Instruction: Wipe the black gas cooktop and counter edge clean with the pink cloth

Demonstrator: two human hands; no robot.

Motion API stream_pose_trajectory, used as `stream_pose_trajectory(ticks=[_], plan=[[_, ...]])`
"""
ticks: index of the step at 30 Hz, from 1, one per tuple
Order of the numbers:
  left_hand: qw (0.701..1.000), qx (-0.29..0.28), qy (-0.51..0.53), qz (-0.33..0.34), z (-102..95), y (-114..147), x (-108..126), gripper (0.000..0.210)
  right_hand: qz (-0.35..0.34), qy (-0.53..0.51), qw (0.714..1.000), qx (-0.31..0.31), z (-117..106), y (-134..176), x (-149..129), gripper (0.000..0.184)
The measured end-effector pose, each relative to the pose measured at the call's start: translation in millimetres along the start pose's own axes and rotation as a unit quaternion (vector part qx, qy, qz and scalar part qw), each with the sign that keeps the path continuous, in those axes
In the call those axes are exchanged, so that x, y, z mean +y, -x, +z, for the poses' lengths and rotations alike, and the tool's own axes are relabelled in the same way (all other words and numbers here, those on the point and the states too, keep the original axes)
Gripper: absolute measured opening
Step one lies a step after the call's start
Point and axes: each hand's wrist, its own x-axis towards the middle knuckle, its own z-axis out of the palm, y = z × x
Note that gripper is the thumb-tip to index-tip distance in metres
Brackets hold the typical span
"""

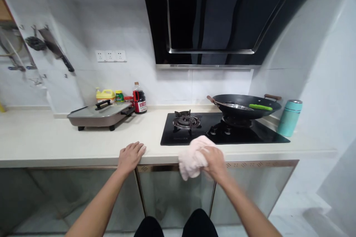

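My right hand (214, 161) grips a crumpled pale pink cloth (194, 157) at the front edge of the white countertop (155, 133). Part of the cloth overlaps the near edge of the black gas stove (200, 129), and part hangs in front of the counter edge. Resting on the counter edge, left of the stove, is my left hand (131, 155), fingers stretched out and holding nothing. The fingers of my right hand are partly hidden in the cloth's folds.
A black wok (236, 100) sits on the right burner, with a green-handled utensil (260, 107) in it. Beside it stands a turquoise bottle (289, 118). An electric pan (100, 116) and a sauce bottle (139, 98) are on the left. Overhead hangs a range hood (211, 18).
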Motion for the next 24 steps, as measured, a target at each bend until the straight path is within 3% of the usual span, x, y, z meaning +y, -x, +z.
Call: stream_pose_trajectory(ticks=[4, 8, 10, 12, 13, 15, 17, 21, 24], plan=[[1.000, 0.021, 0.004, 0.002, 7.2, 3.8, 0.2, 0.043, 0.058, 0.088, 0.994, 0.009, -37.1, 54.7, 134.3, 0.055], [0.999, 0.039, 0.020, -0.001, 13.7, 8.2, 1.6, 0.043, 0.110, 0.102, 0.989, -0.012, -76.7, 95.1, 260.7, 0.054], [0.998, 0.052, 0.032, -0.005, 14.6, 9.2, 3.8, 0.041, 0.162, 0.116, 0.980, -0.011, -90.5, 103.3, 299.7, 0.053], [0.997, 0.063, 0.041, -0.009, 13.4, 9.4, 7.2, 0.040, 0.206, 0.137, 0.969, -0.019, -94.8, 100.4, 308.6, 0.049], [0.997, 0.066, 0.043, -0.011, 12.1, 9.2, 9.2, 0.041, 0.207, 0.142, 0.968, -0.028, -93.0, 95.1, 299.7, 0.048], [0.997, 0.062, 0.041, -0.018, 8.7, 8.6, 13.0, 0.042, 0.160, 0.136, 0.976, -0.052, -82.5, 78.1, 256.5, 0.049], [0.998, 0.051, 0.037, -0.022, 5.4, 8.0, 15.6, 0.044, 0.107, 0.128, 0.984, -0.067, -65.8, 54.9, 187.4, 0.053], [0.999, 0.037, 0.031, -0.017, 3.1, 8.2, 16.5, 0.046, 0.084, 0.094, 0.989, -0.076, -27.6, 3.6, 29.6, 0.056], [0.999, 0.041, 0.028, -0.021, 4.1, 10.1, 14.7, 0.044, 0.050, 0.036, 0.996, -0.059, -0.4, -21.5, -57.5, 0.056]])
